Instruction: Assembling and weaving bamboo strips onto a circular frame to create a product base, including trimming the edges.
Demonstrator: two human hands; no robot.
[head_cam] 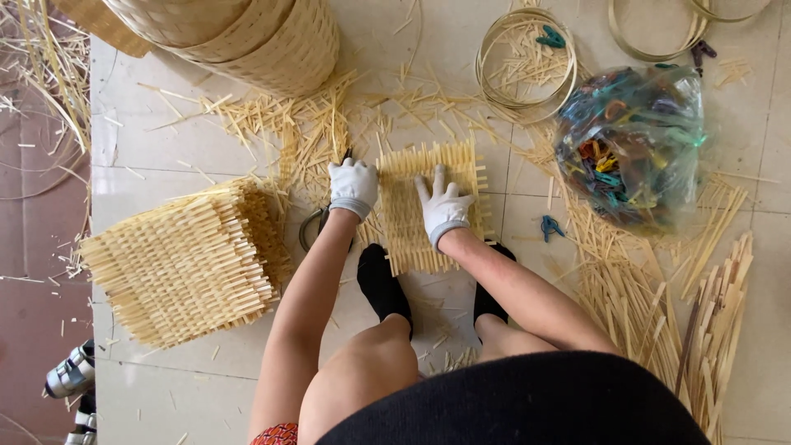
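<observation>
That woven bamboo mat (428,206) looks light and springy but loose at the edges, so I'd guess it's best pinned flat from the middle, right where the right hand (442,206) lies spread and pressing on it on the floor (165,148), by the person's feet. The left hand (353,186), just off the mat's left edge, is curled around dark scissors (317,222). The tiled floor is littered with bamboo slivers, with a stack of finished mats (177,264) further left of that hand.

- L gloved hand (353,186) grips scissors (317,221) at edge of woven bamboo mat (428,206).
- R gloved hand (443,206) flat on mat.
- Stack of mats (177,264) to the left.
- Bag of clips (630,148) to the right, bamboo hoops (527,58) nr it.
</observation>
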